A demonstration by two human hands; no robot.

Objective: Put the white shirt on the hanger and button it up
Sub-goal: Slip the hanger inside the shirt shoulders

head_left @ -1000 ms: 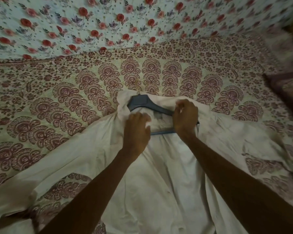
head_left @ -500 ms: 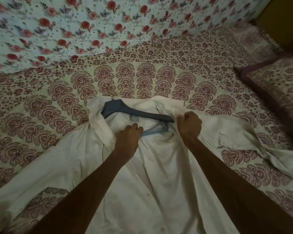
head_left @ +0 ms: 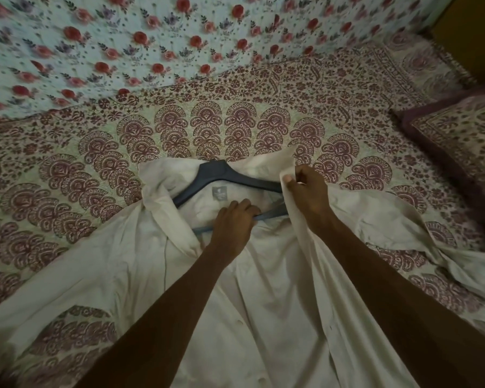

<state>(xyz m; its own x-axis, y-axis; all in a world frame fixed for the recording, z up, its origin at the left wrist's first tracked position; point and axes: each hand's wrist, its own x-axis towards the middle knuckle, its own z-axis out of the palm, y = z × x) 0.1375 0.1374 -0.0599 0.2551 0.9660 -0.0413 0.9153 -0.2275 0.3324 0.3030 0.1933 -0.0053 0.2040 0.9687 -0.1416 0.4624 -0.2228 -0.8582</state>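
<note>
**Step in hand: seating the shirt on the hanger; buttoning not yet begun.**

The white shirt [head_left: 263, 303] lies open, front up, on the bed [head_left: 235, 88]. It spreads from just beyond your hands down under both forearms. The dark hanger [head_left: 221, 173] lies inside the shirt, just beyond and between your hands, next to the neck label [head_left: 219, 193].

Your left hand [head_left: 233, 224] has its fingers curled round the hanger's lower bar and grips it. Your right hand [head_left: 308, 191] pinches the raised edge of the shirt's right front near the neck. The hanger's right arm runs behind that cloth, so its tip is hidden.

To the left of your left hand, the hanger's other arm passes under the folded collar [head_left: 163, 191]. That shoulder appears seated, though its tip cannot be seen either. A pillow [head_left: 459, 135] lies well apart, to the right of your right hand.

**Next move, as a judgement.** Draw the pinched cloth over the hanger's right arm until the shoulder sits on it. Steady the bar with your left hand so the hanger does not slide. Only then bring the two front edges together on the near side of your hands and begin at the top button. The fronts lie well apart, so nothing appears to be fastened.
</note>
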